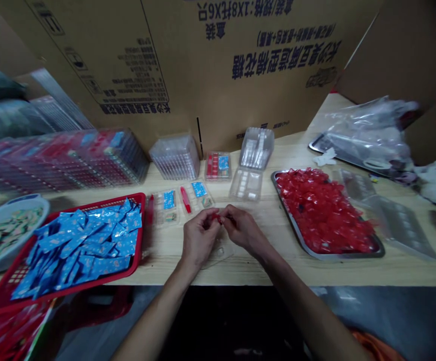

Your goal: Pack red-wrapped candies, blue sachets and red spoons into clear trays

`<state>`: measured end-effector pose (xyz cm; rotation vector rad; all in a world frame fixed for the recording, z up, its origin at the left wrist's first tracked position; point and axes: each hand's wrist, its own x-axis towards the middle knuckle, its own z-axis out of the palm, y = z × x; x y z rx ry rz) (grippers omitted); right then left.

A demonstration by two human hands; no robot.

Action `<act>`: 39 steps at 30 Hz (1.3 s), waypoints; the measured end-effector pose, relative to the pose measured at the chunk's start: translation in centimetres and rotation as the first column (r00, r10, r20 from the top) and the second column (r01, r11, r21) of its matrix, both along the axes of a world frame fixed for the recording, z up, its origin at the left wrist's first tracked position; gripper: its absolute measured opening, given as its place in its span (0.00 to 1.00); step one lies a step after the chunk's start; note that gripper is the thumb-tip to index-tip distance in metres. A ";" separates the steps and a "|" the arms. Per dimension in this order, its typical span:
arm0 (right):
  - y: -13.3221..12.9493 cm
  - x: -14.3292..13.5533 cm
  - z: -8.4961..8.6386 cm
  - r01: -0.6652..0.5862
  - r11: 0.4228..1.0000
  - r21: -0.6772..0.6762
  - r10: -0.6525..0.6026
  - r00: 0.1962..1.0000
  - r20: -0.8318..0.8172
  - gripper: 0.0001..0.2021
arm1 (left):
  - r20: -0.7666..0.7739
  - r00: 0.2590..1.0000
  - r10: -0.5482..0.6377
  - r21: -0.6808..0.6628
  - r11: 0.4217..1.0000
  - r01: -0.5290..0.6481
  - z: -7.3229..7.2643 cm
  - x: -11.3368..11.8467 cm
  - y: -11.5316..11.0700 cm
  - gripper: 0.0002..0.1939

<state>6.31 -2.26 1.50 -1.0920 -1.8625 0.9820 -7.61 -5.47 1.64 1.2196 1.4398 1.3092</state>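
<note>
My left hand (pixel 200 234) and my right hand (pixel 242 228) meet above the table, both closed with fingertips pinching a small red plastic piece (pixel 215 217); its exact kind is mostly hidden. Under them lies a transparent plastic tray (pixel 220 253), partly covered by my hands. Just left of my left hand, two transparent trays hold blue packets (pixel 199 189), and a red pen-shaped piece (pixel 185 199) lies in one. Beyond my hands stands an opened transparent clamshell case (pixel 255 150), with a filled case (pixel 218 166) beside it. At right, a metal tray (pixel 308 253) carries a heap of crumpled red plastic pieces (pixel 323 210).
A red basket (pixel 142 235) of blue packets (pixel 90 240) stands left, beside a bowl (pixel 39 203) of small pieces. Stacked cases (pixel 63 160) and empty cases (pixel 175 156) line the back before a large carton (pixel 188 65). Plastic bags (pixel 372 130) lie back right.
</note>
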 end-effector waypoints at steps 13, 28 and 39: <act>-1.2 -1.6 -0.5 0.147 0.983 0.111 -0.173 0.944 0.281 0.06 | 0.222 0.972 0.082 -0.032 0.997 -0.077 -0.6 0.5 -0.1 0.16; -0.8 -1.6 0.2 0.143 0.987 0.078 -0.161 0.935 0.317 0.05 | 0.298 0.955 -0.001 -0.086 0.996 0.028 0.3 -1.5 -1.5 0.12; -2.0 -1.9 0.0 0.176 0.960 0.218 -0.208 0.969 0.133 0.13 | 0.682 0.710 0.174 -0.307 0.950 0.062 1.1 -2.3 -0.3 0.14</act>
